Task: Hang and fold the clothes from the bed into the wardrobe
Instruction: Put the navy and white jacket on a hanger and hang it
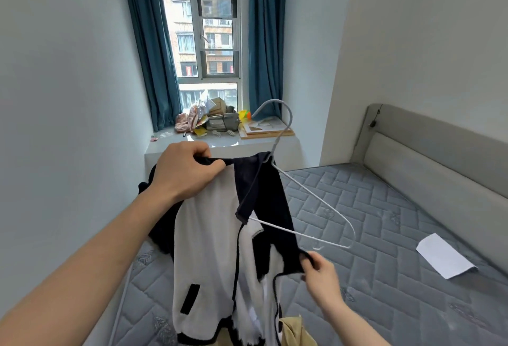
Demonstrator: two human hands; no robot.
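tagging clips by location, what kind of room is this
Most likely a small bedroom: a bare quilted mattress against a padded headboard, and a curtained window.

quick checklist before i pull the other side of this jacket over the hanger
1. Left hand grips the black collar of the black and white jacket: ok.
2. Right hand pinches the jacket's other black edge: ok.
3. One arm of the thin white wire hanger is inside the jacket: ok.
4. Other hanger arm is covered: not ok, it sticks out bare over the grey quilted mattress.
5. Hook is free to hang: ok, nothing is caught on it.
6. Wardrobe rail is within reach: cannot tell, not in view.
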